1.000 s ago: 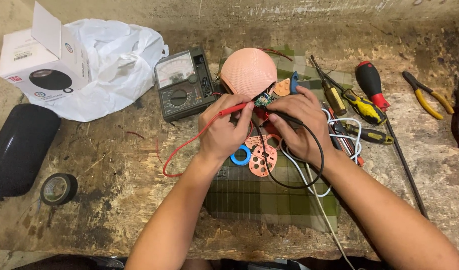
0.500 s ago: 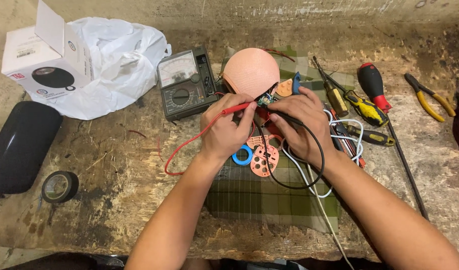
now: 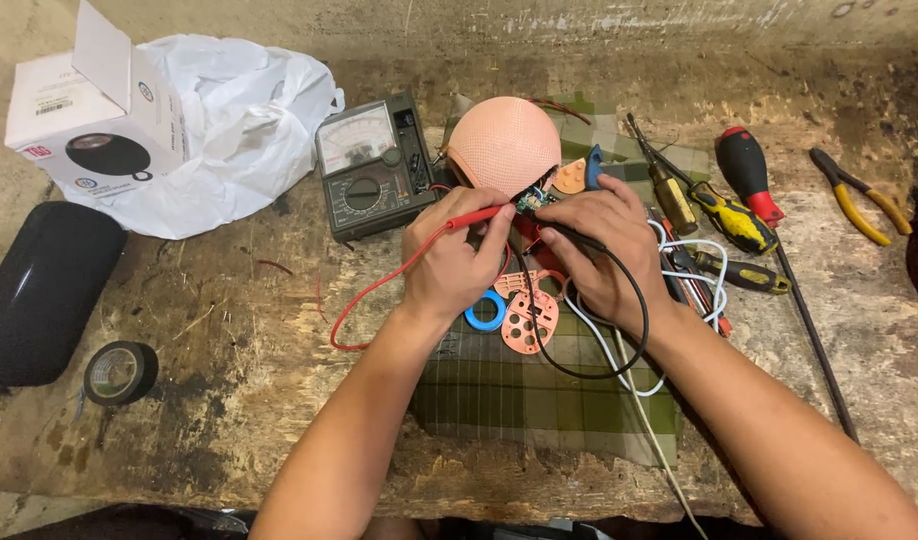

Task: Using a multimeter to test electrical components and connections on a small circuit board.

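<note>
- In the middle of the worn wooden tabletop (image 3: 229, 400), on a green checked cloth (image 3: 519, 400), both hands work close together.
- Left hand (image 3: 454, 262): fingers pinched narrow on the red probe (image 3: 474, 216); its tip points to a small circuit board (image 3: 530, 201). Red lead (image 3: 379, 290) loops away to the left.
- Right hand (image 3: 599, 250): closed on the black probe (image 3: 569, 235), tip also at the board; black lead (image 3: 634, 330) curves below the wrist.
- Board sits just in front of a round pink speaker shell (image 3: 504, 150).
- Analog multimeter (image 3: 372, 168) lies just left of the shell.
- Under the hands: blue ring (image 3: 486, 320) & pink plate w/ holes (image 3: 529, 322), touching.
- Right side: screwdrivers (image 3: 744, 170), yellow-handled pliers (image 3: 859, 195).
- Left side: white plastic bag (image 3: 239, 120), cardboard box (image 3: 89, 120), black oblong case (image 3: 44, 290), roll of black tape (image 3: 121, 372).
</note>
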